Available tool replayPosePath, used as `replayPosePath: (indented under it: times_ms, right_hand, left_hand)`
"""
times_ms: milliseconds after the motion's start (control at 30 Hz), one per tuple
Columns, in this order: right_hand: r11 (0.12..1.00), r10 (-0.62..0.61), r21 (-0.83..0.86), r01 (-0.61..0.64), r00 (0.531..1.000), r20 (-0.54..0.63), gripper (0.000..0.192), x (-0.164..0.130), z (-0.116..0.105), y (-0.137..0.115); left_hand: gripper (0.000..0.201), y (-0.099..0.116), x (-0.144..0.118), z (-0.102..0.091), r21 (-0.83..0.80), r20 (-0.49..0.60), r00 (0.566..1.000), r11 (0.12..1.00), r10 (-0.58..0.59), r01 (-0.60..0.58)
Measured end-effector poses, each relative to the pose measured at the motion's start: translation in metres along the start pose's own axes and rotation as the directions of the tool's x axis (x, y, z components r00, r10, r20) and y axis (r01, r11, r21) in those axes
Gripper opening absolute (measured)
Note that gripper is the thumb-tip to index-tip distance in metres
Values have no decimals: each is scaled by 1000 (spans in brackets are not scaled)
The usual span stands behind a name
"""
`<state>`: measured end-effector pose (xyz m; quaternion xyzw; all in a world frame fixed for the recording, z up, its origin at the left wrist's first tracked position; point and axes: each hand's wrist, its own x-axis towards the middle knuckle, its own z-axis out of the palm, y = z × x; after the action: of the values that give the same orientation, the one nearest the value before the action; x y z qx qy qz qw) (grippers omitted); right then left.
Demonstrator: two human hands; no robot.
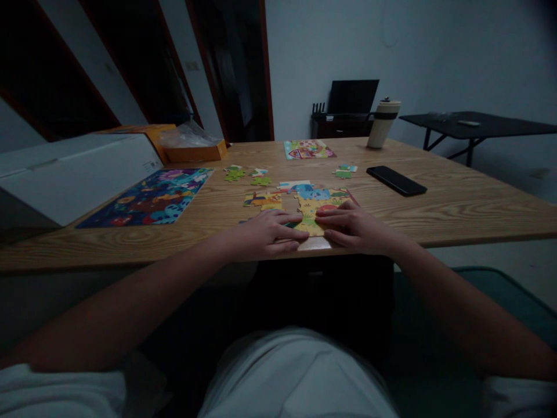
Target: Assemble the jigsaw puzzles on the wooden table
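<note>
A partly joined jigsaw puzzle (314, 204) with a yellow ground and a blue figure lies at the table's front edge. My left hand (270, 233) rests flat over its lower left part, fingers stretched out to the right. From the other side my right hand (353, 227) lies on the puzzle's right part, fingers extended and pressing on the surface. The fingertips of both hands nearly meet. Several orange and yellow pieces (266, 201) sit just beyond my left hand. What lies under the palms is hidden.
Green loose pieces (235, 173) and another small group (343, 172) lie farther back. A dark blue picture sheet (152, 197) and white box (78, 174) are at left. A pink picture sheet (308, 149), tumbler (383, 123) and black phone (395, 180) stand or lie behind and right.
</note>
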<state>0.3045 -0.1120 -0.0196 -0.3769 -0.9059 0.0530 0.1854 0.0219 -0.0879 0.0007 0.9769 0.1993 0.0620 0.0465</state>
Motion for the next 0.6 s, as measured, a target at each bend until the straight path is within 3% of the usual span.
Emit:
replayPosePath:
  times_ms: [333, 600]
  right_hand:
    - [1000, -21, -21, 21, 1000, 2, 36, 1, -3, -5]
    - [1000, -10, -24, 10, 1000, -6, 38, -1, -2, -2]
  left_hand:
    - [55, 1, -4, -3, 20, 203, 977, 998, -59, 56]
    - [63, 1, -9, -10, 38, 214, 973, 996, -82, 76]
